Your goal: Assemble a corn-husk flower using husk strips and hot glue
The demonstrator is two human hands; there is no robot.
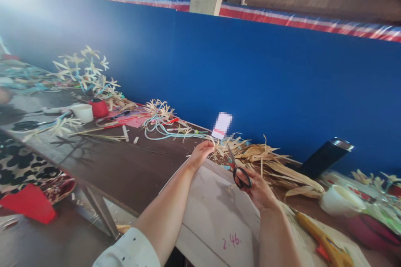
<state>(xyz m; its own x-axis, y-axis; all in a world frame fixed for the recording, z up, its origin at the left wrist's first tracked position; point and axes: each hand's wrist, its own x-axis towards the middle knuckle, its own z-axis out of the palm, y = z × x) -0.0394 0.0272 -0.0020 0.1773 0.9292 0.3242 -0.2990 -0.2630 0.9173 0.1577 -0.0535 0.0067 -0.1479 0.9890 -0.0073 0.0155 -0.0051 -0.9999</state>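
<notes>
My left hand (pixel 202 153) is closed in a pinch on a thin strip of dry husk (pixel 216 142) at the edge of a heap of corn husks (pixel 269 162). My right hand (pixel 258 190) grips black-handled scissors (pixel 239 173), their blades pointing up towards the pinched strip. Both hands hover over a pale wooden board (pixel 213 217) marked "2.46" in pink.
A dark wooden table (pixel 119 167) runs left, carrying husk flowers (pixel 84 71), a white cup (pixel 83 112), a red pot (pixel 99 108) and light blue cords (pixel 166 131). A black flask (pixel 326 156), a white bowl (pixel 340 200) and a yellow glue gun (pixel 322 240) lie right. A blue wall (pixel 266 83) stands behind.
</notes>
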